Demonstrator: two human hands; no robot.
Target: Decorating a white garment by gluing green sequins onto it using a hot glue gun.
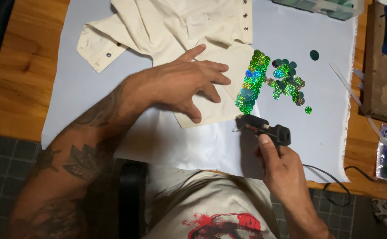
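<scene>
2 hands work over a cream shirt (176, 26) on white paper (317, 132). The left hand (182, 84) lies flat on the fabric, fingers spread, beside a strip of green sequins (252, 82). The right hand (284, 170) is clenched around a black glue gun (266, 128), nozzle near the strip's lower end.

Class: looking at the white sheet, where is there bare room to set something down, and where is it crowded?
Free: the white sheet left of the left hand, below the cream shirt; also right of the loose sequins. Crowded: around the sequin strip and the glue gun in the right hand.
</scene>
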